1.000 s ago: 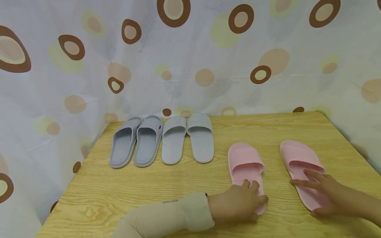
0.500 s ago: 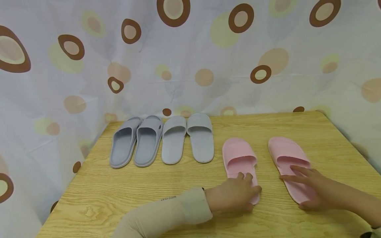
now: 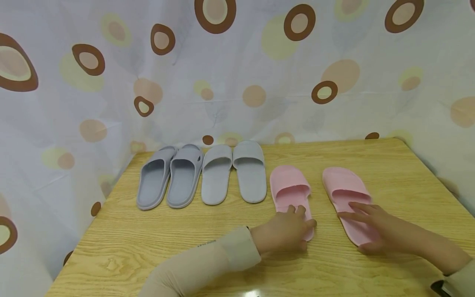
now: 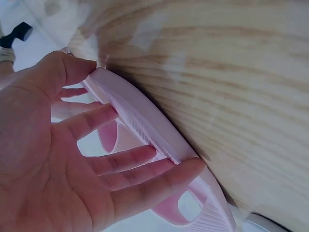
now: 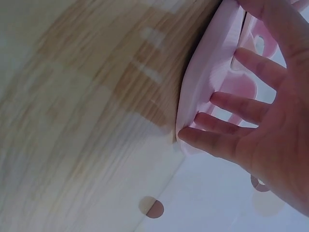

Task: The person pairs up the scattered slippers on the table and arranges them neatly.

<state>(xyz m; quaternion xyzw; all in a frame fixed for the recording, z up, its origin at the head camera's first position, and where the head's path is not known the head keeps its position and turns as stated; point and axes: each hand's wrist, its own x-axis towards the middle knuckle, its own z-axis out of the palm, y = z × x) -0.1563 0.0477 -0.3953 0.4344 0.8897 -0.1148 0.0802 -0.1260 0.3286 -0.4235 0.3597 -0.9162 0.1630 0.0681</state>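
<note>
Two pink slippers lie on the wooden table, toes pointing away. My left hand (image 3: pixel 287 229) holds the left pink slipper (image 3: pixel 289 181) by its heel half. In the left wrist view, the thumb is at the heel end of this slipper (image 4: pixel 149 111), and the spread fingers reach across its insole and edge. My right hand (image 3: pixel 375 227) holds the right pink slipper (image 3: pixel 345 181) in a similar way. Spread fingertips sit along its edge (image 5: pixel 205 72) in the right wrist view. A gap of bare wood separates the two slippers.
Left of the pink slippers, a pair of light grey slippers (image 3: pixel 250 177) and a pair of darker blue-grey slippers (image 3: pixel 182 181) stand in a row along the table's back. A dotted curtain (image 3: pixel 237 74) hangs behind the wooden table (image 3: pixel 122 247).
Both hands have slid the pink slippers leftward and away from me, toward the grey pair. The gap between the pink slippers has narrowed somewhat. The grey pairs have stayed put.
</note>
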